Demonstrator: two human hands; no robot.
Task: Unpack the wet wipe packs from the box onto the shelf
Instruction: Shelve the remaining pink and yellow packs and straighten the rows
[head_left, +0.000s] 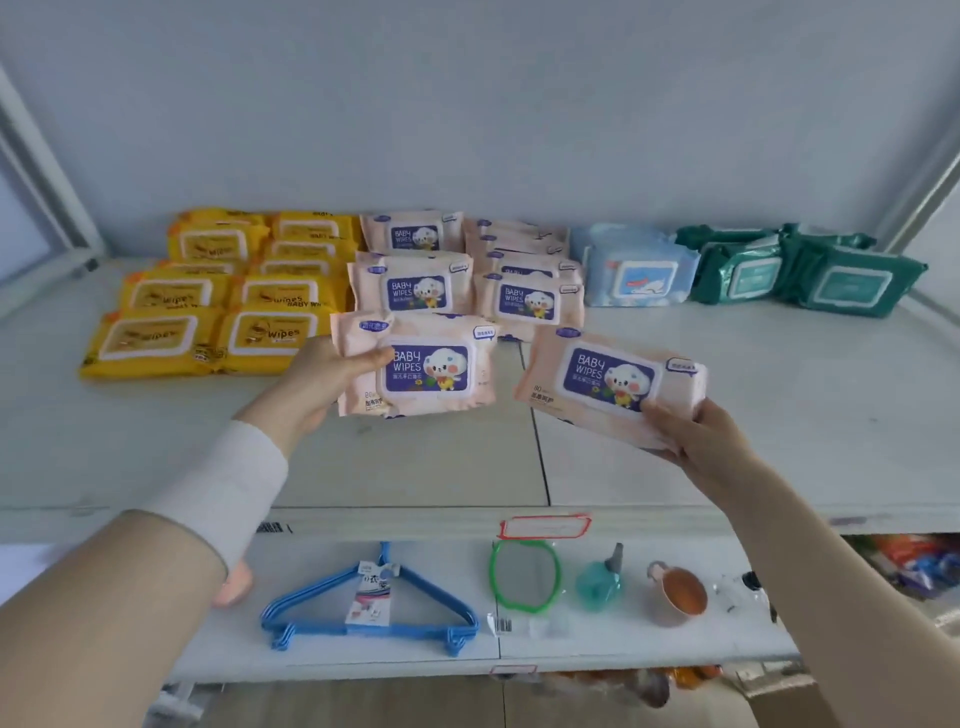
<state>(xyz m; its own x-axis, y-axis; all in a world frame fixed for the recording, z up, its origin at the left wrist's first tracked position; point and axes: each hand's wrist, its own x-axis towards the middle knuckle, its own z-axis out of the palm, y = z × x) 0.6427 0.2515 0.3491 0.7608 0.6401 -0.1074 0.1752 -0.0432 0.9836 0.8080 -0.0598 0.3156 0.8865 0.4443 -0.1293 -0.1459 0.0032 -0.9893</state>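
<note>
Two pink wet wipe packs at the white shelf (779, 415). The left hand (324, 382) grips the left pack (431, 369) by its left end, thumb on top, directly in front of the stacked pink packs (415, 286); contact with the shelf is unclear. The right hand (691, 431) grips the right pack (608, 379) by its lower right corner, tilted, right-front of that stack. Yellow packs (208, 296) lie left of the stack; a blue pack (639, 270) and green packs (810, 270) lie to its right.
</note>
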